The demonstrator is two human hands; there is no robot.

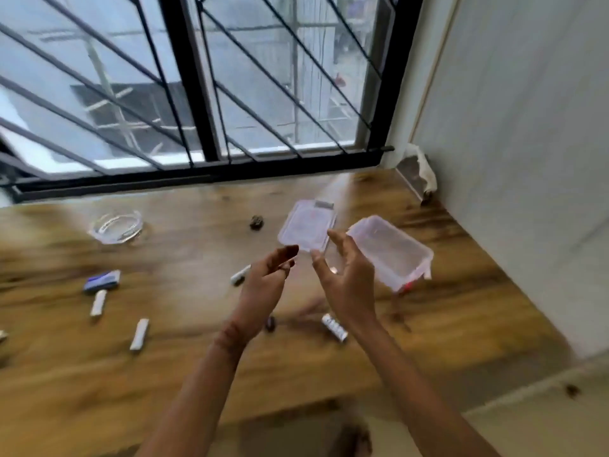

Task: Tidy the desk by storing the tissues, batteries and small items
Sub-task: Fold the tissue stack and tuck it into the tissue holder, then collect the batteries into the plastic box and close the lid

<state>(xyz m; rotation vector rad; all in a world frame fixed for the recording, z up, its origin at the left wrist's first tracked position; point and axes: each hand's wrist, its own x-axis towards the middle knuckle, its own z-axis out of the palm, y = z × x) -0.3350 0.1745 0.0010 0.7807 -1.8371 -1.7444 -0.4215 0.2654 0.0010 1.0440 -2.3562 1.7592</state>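
Clear rectangular plastic container on glossy wood-grain desk

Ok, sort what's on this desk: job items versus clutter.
Job: clear plastic container, its lid, batteries, blue-and-white packet.
Just lying about: glass ashtray, crumpled rag in the corner.

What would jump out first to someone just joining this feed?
Both bare hands, left hand and right hand, raised open and empty mid-frame over the wooden desk. Just beyond them sit a clear plastic container, open, and its lid lying flat beside it on the left. Batteries lie scattered on the desk's left and near side, with a glass dish further back left.
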